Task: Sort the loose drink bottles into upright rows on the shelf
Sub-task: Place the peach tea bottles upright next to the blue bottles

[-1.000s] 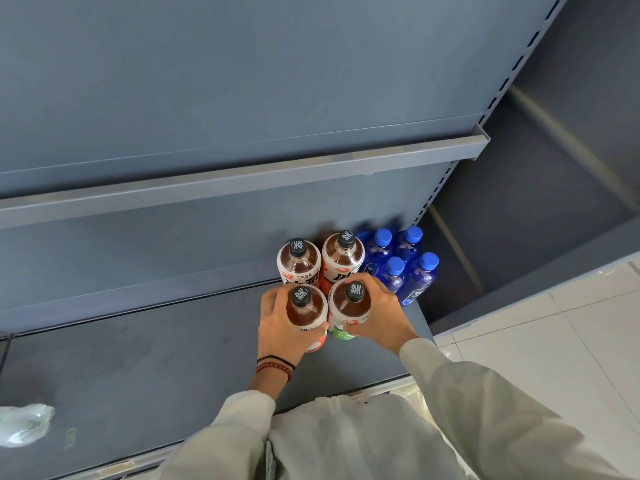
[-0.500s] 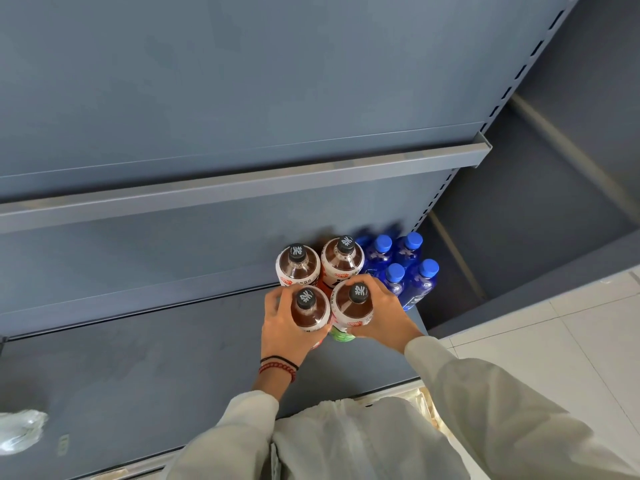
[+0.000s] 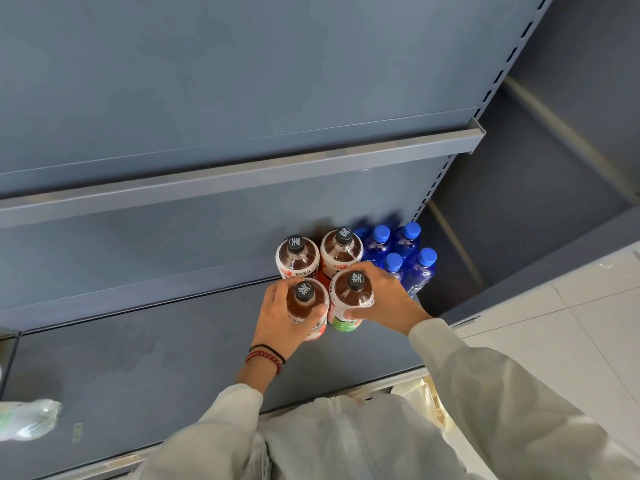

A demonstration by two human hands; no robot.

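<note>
The person's left hand (image 3: 280, 318) was wrapped around the shoulder of a brown drink bottle with a red-and-white label (image 3: 308, 308), fingers closed on it. The right hand (image 3: 384, 299) was closed in the same way on a second brown bottle with a green base (image 3: 351, 299). Both bottles stood upright on the lower shelf (image 3: 156, 358), touching each other.

Taking the cluster of blue-capped bottles (image 3: 401, 254) at the shelf's right end as landmark: the green-based bottle stood just left of and in front of it, and the red-labelled one further left. Two more brown bottles (image 3: 318, 252) stood upright behind the held pair, directly left of the blue cluster and against the back panel.

The step appeared to be seating the front pair into a second row. Done well, both would be pushed straight back until they met the rear pair, kept vertical, caps lined up, then let go one at a time so neither tipped.

A clear crumpled bottle (image 3: 27, 419) lay far left of the cluster, near the shelf's front edge. The upper shelf (image 3: 242, 174) held nothing visible.
</note>
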